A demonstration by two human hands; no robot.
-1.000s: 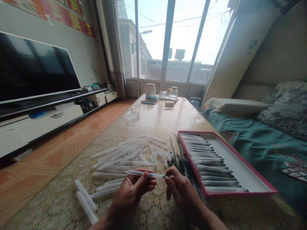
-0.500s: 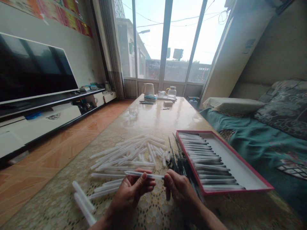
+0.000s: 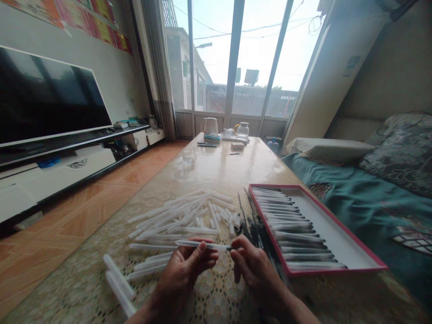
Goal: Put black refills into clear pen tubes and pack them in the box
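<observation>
My left hand pinches a white translucent pen between thumb and fingers, and the pen lies almost level. At its dark right end, my right hand has thumb and forefinger on the tip. Beyond my left hand lies a loose pile of white plastic pen barrels. Dark thin refills are bunched just past my right hand. Beside them, a pink-rimmed tray holds a row of pens with white bodies and dark ends.
Several barrels lie apart at the near left of the patterned table. Farther back stand a clear glass, a small box, a kettle and a glass pitcher. A sofa runs along the right.
My right thumb and forefinger have shifted slightly at the pen's dark end, leaving more of it showing. My left hand keeps its pinch on the pen.
</observation>
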